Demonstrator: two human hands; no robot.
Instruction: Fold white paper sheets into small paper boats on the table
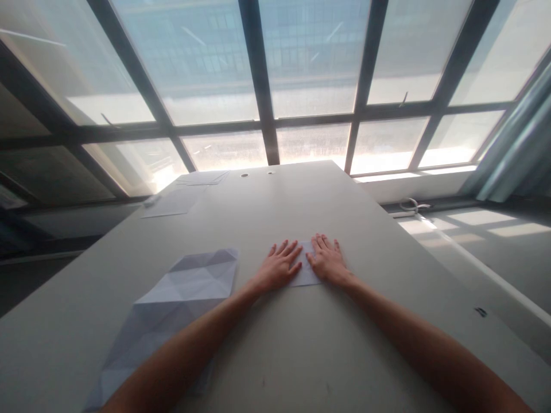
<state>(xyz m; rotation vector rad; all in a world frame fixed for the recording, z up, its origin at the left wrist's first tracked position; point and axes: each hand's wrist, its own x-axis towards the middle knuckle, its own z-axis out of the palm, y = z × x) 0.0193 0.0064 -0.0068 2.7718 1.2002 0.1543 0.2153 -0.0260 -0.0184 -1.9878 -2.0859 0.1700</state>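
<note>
A small piece of white paper (pixel 306 277) lies flat on the table in the middle of the view. My left hand (pixel 279 267) rests palm down on its left side, fingers spread. On the right side of the same paper lies my right hand (pixel 328 259), also flat with its fingers apart. Between the two hands a strip of the paper shows; the rest is hidden under them. To the left, partly behind my left forearm, is a large creased sheet of paper (pixel 185 281) with several fold lines.
The white table (pixel 275 350) reaches toward tall windows with dark frames (pixel 264 86). More paper sheets (pixel 172 203) lie at its far left. A small dark object (pixel 480 312) is near the right edge. A curtain (pixel 512 149) hangs at right, with a white cable (pixel 411 205) below.
</note>
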